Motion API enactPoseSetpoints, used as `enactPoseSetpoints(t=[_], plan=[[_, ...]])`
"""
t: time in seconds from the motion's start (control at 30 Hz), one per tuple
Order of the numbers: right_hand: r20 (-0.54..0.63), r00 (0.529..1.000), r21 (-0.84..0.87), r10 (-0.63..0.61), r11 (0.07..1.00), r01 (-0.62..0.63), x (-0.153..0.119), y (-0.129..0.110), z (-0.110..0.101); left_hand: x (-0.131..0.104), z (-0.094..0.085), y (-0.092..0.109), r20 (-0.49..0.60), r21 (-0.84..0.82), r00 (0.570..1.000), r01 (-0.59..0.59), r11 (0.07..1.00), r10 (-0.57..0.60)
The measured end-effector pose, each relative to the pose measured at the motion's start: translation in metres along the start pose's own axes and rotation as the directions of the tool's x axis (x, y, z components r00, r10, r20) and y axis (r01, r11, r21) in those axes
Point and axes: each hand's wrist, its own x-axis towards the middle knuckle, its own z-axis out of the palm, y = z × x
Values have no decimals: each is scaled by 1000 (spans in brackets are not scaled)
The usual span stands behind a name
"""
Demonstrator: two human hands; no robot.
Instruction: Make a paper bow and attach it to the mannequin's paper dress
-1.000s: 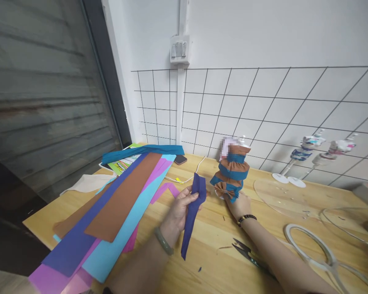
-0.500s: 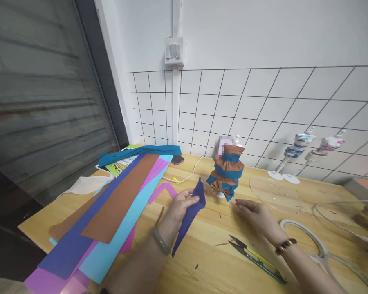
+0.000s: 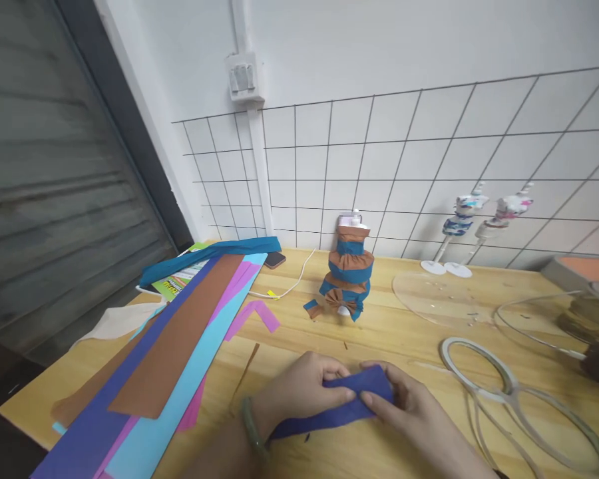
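A dark blue strip (image 3: 334, 402), paper or cloth, I cannot tell which, is stretched between my two hands low in the view. My left hand (image 3: 307, 386), with a green bangle at the wrist, pinches it between thumb and fingers, and its tail trails down to the left. The other end is gripped by my right hand (image 3: 414, 406), thumb on top. Behind the hands stands a small mini dress form (image 3: 350, 273) wearing a ruffled brown and teal dress with a bow low at the front. A brown and teal scrap (image 3: 312, 308) lies beside it.
Long coloured strips (image 3: 180, 332) lie piled on the left, with a teal strip (image 3: 209, 258) and a phone (image 3: 273, 260) behind. Tape rolls (image 3: 449, 349) lie at right. Two more small dress forms (image 3: 458, 227) stand by the wire grid (image 3: 394, 179). A cable (image 3: 297, 283) crosses the table.
My right hand has come in and taken hold of the blue strip, which my left hand has brought lower and nearer. The thread snips no longer show. The view has shifted.
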Motion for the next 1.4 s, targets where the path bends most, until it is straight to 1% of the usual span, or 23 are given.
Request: enactPoseSetpoints(t=[0.13, 0.2, 0.3, 0.4, 0.53, 0.7, 0.8, 0.9, 1.0, 1.13, 1.4], plan=[[-43, 999, 29, 14, 1000, -13, 3, 5, -9, 2, -1, 1, 102, -2, 995, 24, 1000, -23], [-75, 997, 73, 11, 997, -6, 4, 6, -16, 3, -2, 4, 120, 19, 992, 45, 999, -47], [-112, 994, 143, 17, 990, -1, 6, 7, -24, 5, -6, 8, 51, 53, 997, 60, 997, -62], [-165, 986, 179, 27, 984, 3, 10, 12, -30, 7, -13, 7, -21, 95, 997, 74, 993, -72], [-241, 970, 204, 31, 979, 20, 16, 19, -35, 11, -26, 1, -138, 81, 990, 9, 997, 2], [-298, 954, 239, 43, 971, 31, 19, 24, -37, 15, -37, -5, -344, -103, 939, -21, 994, -16], [-312, 949, 252, 43, 967, 39, 20, 25, -37, 18, -38, -10, -419, -230, 907, -59, 971, -44], [-317, 947, 258, 43, 965, 43, 20, 26, -37, 21, -38, -14, -442, -279, 895, -73, 958, -61], [-314, 949, 256, 39, 966, 45, 20, 27, -37, 23, -39, -16, -446, -270, 893, -79, 960, -52], [-314, 949, 238, 31, 970, 47, 19, 27, -37, 23, -39, -14, -456, -250, 890, -94, 964, -31], [-322, 946, 173, 43, 985, 14, 16, 23, -38, 21, -38, -12, -462, -237, 886, -99, 967, -23]])
